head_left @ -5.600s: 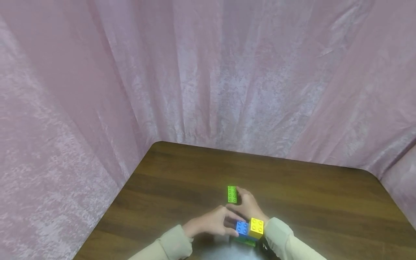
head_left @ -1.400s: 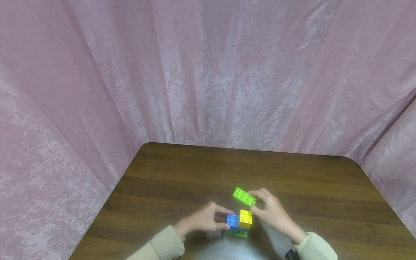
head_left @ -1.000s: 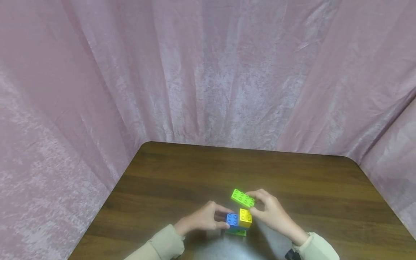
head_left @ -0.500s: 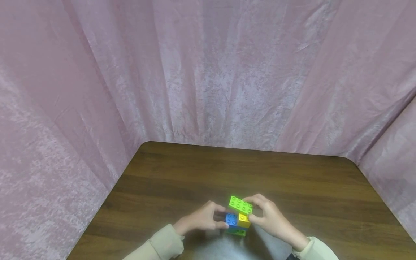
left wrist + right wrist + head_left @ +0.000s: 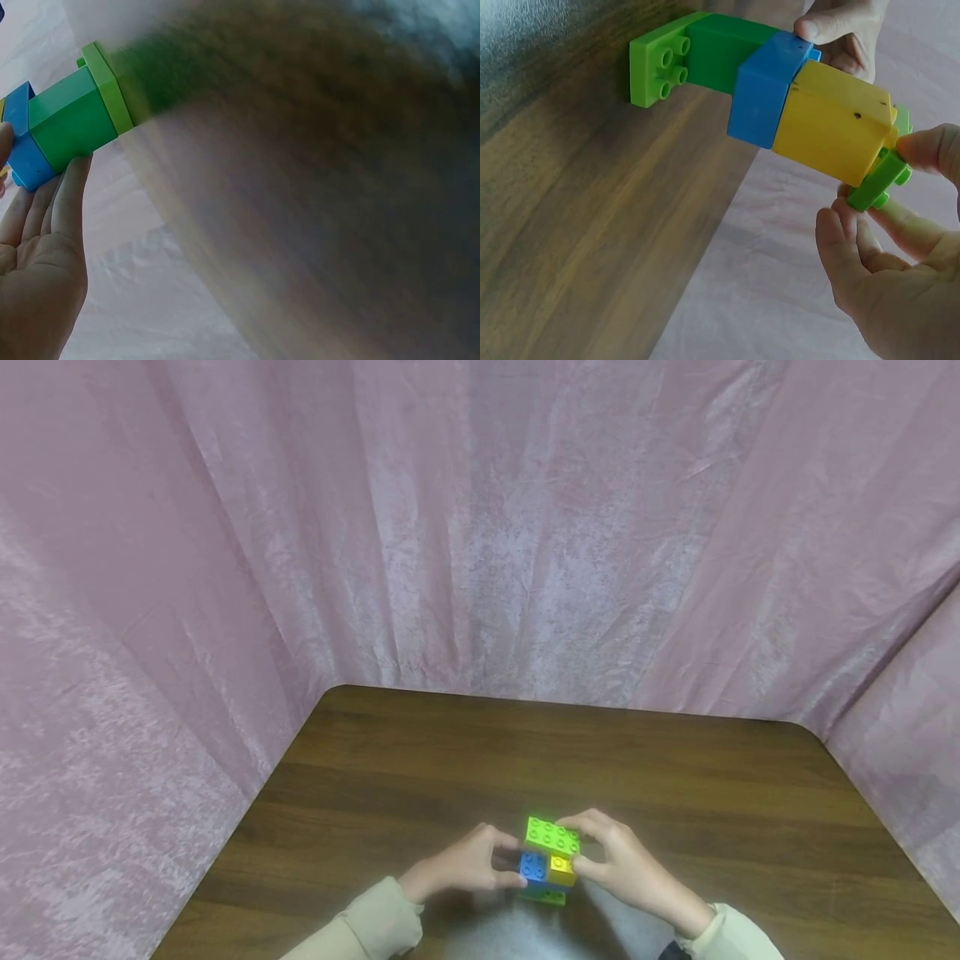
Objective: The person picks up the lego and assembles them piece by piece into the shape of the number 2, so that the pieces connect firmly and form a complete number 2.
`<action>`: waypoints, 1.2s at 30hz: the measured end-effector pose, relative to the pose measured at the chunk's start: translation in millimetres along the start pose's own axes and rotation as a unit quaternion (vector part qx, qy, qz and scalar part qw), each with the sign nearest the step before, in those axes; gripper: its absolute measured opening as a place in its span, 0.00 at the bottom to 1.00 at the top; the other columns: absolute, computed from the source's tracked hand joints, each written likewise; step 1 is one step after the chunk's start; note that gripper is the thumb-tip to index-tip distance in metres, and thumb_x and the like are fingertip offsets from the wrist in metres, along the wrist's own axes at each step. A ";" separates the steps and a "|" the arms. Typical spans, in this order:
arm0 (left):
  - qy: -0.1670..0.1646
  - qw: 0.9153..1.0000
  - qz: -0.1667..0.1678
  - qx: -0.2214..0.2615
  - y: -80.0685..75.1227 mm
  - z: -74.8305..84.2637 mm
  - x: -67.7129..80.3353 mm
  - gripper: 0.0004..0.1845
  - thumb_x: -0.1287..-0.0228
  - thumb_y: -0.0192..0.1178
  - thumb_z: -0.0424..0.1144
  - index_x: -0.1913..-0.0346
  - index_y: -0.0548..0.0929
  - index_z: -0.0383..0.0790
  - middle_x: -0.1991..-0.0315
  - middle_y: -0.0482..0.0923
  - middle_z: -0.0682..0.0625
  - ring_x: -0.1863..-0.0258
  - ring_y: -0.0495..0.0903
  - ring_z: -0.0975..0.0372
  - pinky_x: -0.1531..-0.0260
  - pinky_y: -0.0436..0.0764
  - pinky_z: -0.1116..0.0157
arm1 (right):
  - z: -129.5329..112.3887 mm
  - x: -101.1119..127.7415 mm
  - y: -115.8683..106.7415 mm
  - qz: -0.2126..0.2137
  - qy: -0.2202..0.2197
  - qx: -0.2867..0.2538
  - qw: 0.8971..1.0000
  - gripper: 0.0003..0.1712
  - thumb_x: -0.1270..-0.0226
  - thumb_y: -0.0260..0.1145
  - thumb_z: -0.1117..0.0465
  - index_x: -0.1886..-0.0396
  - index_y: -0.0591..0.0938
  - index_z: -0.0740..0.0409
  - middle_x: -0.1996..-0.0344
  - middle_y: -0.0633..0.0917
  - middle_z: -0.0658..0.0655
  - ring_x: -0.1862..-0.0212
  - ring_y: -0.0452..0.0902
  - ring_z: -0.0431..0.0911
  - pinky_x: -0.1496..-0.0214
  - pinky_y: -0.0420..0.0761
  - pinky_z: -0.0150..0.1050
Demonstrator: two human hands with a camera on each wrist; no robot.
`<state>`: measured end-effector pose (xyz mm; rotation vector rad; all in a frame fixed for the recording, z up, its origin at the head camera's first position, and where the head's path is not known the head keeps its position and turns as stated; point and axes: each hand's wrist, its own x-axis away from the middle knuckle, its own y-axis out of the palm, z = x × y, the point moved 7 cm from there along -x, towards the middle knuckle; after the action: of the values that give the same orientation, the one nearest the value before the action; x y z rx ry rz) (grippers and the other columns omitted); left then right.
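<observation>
The lime flat brick (image 5: 552, 837) lies on top of the brick stack, across the far part of the yellow brick (image 5: 561, 869) and the blue brick (image 5: 532, 865); in the right wrist view (image 5: 879, 180) its edge shows past the yellow block (image 5: 832, 124). Whether it is pressed fully home I cannot tell. My right hand (image 5: 622, 868) pinches this flat brick, fingers (image 5: 930, 150) curled at its end, thumb below. My left hand (image 5: 465, 864) grips the stack from the other side, fingers curled against the blue brick (image 5: 769, 90), fingertip (image 5: 825, 26) on its upper edge. Below the blue brick sits a dark green brick (image 5: 720, 52), and under that a lime base plate (image 5: 658, 67) flat on the brown wooden surface (image 5: 675, 793). The stack stands near the front edge of the surface, between both hands. The left wrist view is blurred; the green brick (image 5: 71, 120) and the blue one (image 5: 22, 150) show beside my fingers (image 5: 67, 195). Pink curtain fabric (image 5: 480, 527) hangs behind and at both sides. Pale sleeves (image 5: 375, 927) cover both wrists.
</observation>
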<state>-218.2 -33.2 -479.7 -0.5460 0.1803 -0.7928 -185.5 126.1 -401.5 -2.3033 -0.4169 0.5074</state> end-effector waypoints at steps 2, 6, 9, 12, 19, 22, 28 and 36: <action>0.002 1.000 0.000 -0.002 -0.2 0.2 -0.2 0.19 0.43 0.69 0.37 0.49 0.83 0.33 0.54 0.87 0.44 0.55 0.86 0.67 0.53 0.82 0.76 | -1.1 -0.2 -0.5 -0.005 -0.005 0.005 1.000 0.24 0.46 0.68 0.67 0.46 0.81 0.63 0.55 0.85 0.54 0.54 0.82 0.51 0.51 0.86 0.49; 0.008 1.000 0.000 -0.004 -0.1 0.9 -0.4 0.18 0.43 0.69 0.37 0.50 0.84 0.34 0.56 0.88 0.45 0.55 0.86 0.68 0.52 0.82 0.76 | -2.8 0.3 -1.2 -0.014 -0.007 0.008 1.000 0.24 0.46 0.68 0.66 0.46 0.81 0.63 0.55 0.85 0.53 0.55 0.82 0.49 0.52 0.86 0.47; 0.015 1.000 -0.004 0.005 0.3 1.7 -0.3 0.17 0.43 0.68 0.35 0.51 0.84 0.33 0.56 0.88 0.44 0.56 0.86 0.68 0.52 0.82 0.76 | -4.0 0.7 -0.9 -0.019 -0.008 0.006 1.000 0.24 0.46 0.68 0.66 0.46 0.80 0.63 0.56 0.84 0.52 0.55 0.81 0.48 0.52 0.85 0.46; 0.025 1.000 -0.012 0.011 0.8 2.5 -0.1 0.17 0.42 0.67 0.34 0.50 0.83 0.32 0.55 0.87 0.42 0.56 0.86 0.67 0.52 0.82 0.76 | -5.1 1.1 -0.5 -0.019 -0.014 0.010 1.000 0.24 0.46 0.68 0.66 0.47 0.80 0.64 0.56 0.84 0.52 0.56 0.81 0.47 0.53 0.85 0.45; 0.028 1.000 -0.006 0.012 0.5 3.1 0.8 0.17 0.43 0.68 0.34 0.50 0.84 0.33 0.56 0.88 0.43 0.56 0.86 0.69 0.52 0.81 0.77 | -5.4 2.5 0.9 -0.014 -0.023 0.015 1.000 0.24 0.47 0.69 0.66 0.47 0.81 0.62 0.58 0.84 0.50 0.58 0.80 0.44 0.55 0.84 0.38; 0.020 1.000 -0.004 0.013 0.4 2.6 0.5 0.17 0.43 0.68 0.34 0.50 0.84 0.33 0.56 0.88 0.43 0.56 0.86 0.69 0.52 0.81 0.77 | -5.4 2.8 0.8 -0.013 -0.028 0.017 0.999 0.24 0.48 0.69 0.66 0.48 0.81 0.62 0.58 0.84 0.50 0.58 0.79 0.43 0.55 0.83 0.36; 0.003 1.000 -0.005 0.031 0.3 2.5 0.9 0.18 0.44 0.69 0.33 0.50 0.83 0.32 0.55 0.87 0.41 0.55 0.86 0.66 0.53 0.81 0.78 | -6.9 3.7 1.9 -0.010 -0.035 0.025 0.999 0.23 0.49 0.68 0.68 0.49 0.82 0.63 0.58 0.85 0.49 0.57 0.79 0.41 0.54 0.85 0.40; -0.003 1.000 -0.006 0.028 0.4 1.9 0.4 0.19 0.44 0.68 0.33 0.48 0.83 0.33 0.53 0.87 0.42 0.54 0.86 0.65 0.52 0.81 0.77 | -8.3 4.9 2.7 -0.012 -0.044 0.023 0.999 0.23 0.48 0.68 0.68 0.49 0.82 0.64 0.58 0.85 0.50 0.56 0.81 0.43 0.53 0.86 0.43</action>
<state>-216.9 -32.5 -478.3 -0.4966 0.1483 -0.8047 -176.9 121.4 -399.1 -2.2346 -0.4717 0.6024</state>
